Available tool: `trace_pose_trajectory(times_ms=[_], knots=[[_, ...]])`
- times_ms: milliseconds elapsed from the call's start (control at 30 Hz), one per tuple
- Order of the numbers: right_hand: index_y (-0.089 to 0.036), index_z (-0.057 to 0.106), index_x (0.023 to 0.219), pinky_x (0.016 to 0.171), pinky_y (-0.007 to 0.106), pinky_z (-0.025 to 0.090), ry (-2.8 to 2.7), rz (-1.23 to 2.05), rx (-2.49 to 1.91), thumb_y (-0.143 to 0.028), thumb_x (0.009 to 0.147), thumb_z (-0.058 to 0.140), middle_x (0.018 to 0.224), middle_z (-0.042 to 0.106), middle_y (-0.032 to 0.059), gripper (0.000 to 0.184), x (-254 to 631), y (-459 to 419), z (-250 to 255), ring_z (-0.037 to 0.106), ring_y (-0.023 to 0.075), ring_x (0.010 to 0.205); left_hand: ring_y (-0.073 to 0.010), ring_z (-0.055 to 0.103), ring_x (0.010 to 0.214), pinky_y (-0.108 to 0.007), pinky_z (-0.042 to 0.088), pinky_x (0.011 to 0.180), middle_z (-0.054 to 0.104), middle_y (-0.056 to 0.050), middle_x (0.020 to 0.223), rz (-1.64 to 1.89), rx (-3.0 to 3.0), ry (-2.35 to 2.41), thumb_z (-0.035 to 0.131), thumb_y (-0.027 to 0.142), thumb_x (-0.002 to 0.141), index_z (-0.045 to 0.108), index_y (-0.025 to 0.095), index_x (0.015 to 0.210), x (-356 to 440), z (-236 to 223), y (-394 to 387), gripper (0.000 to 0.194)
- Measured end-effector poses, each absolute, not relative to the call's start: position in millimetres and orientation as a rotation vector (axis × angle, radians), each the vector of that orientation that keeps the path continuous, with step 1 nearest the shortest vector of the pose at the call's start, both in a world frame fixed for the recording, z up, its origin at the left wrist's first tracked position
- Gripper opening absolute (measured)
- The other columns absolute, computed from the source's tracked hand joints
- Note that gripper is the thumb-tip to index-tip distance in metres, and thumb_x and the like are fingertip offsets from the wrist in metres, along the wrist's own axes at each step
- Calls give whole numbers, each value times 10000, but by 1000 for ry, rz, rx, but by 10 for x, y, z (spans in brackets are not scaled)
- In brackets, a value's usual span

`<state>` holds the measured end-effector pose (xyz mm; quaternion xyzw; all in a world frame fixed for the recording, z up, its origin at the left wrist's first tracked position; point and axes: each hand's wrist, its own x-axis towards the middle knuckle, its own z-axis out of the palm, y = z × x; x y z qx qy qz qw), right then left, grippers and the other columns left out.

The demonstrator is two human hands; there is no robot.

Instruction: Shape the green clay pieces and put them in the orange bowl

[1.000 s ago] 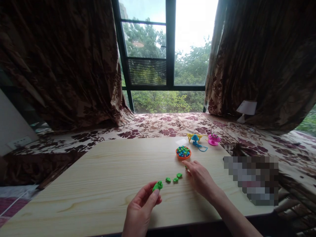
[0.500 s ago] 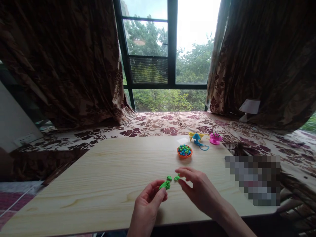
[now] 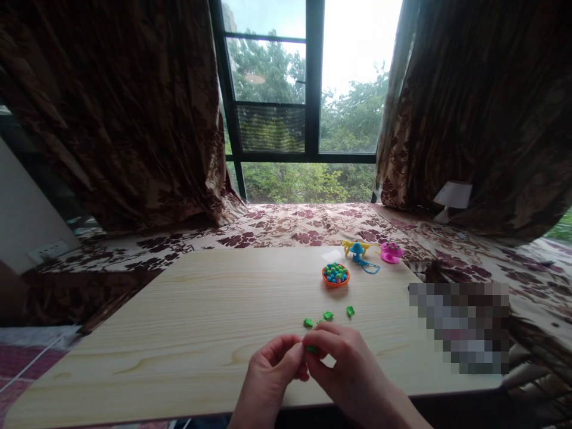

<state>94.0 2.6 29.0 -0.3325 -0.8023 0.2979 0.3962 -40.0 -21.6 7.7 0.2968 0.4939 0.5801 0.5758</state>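
My left hand (image 3: 270, 372) and my right hand (image 3: 346, 360) meet over the near part of the table. Their fingertips pinch a lump of green modelling clay (image 3: 311, 349), most of which the fingers cover. Just beyond them lie torn bits of the same clay: one green piece (image 3: 308, 322) at the left, another green piece (image 3: 328, 316) in the middle, and a third green piece (image 3: 350, 311) off to the right. A smaller green scrap shows close to my right fingers.
Farther back stands an orange bowl (image 3: 336, 285) of blue, green and pink balls. Behind it are a blue mushroom-shaped figure (image 3: 356, 252), a yellow animal-shaped figure (image 3: 370, 244) and a pink dotted figure (image 3: 391, 252). The wooden table (image 3: 179, 333) ends before a cloth-covered ledge.
My right hand has come left and nearer, onto the clay in my left hand. The piece near its fingers now lies free on the table; another green piece shows farther right.
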Motion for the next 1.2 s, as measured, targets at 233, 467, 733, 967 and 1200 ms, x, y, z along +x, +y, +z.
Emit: trace_pose_trajectory(times_ms=[233,467,733,967,1200], knots=[[-149,652,827,542,244,456,-1203,1532,-688,-316,786,570,657,613,24,190,935,174,123,553,120,560,-63,412,454,-194,372,442,504,23,505,1341,559,801,669,262,626,615,142,634,-389,199,-252,132],[-167,624,973,725,312,451,-1824,634,-1105,-223,792,512,848,652,60,220,1240,823,13,586,170,753,-76,484,543,-202,433,530,566,9,607,1412,465,887,637,261,707,645,154,764,-463,146,-292,121],[-176,668,814,819,370,348,-2174,309,-1228,-128,732,565,842,630,85,140,1243,868,159,511,237,886,-122,587,678,-274,489,723,660,-39,708,1435,518,984,643,276,706,661,139,943,-470,103,-248,274],[-232,558,1049,798,282,382,-2285,368,-969,-154,821,504,980,587,33,248,1051,231,427,508,171,890,-131,620,668,-275,504,725,696,-55,760,1442,510,1048,708,237,637,656,123,914,-440,69,-220,304],[-213,555,860,726,248,381,-2253,499,-899,-126,802,535,870,555,7,106,941,-3,406,499,142,815,-143,621,680,-245,521,657,706,-65,757,1455,531,1093,733,264,597,668,109,807,-404,45,-233,269]])
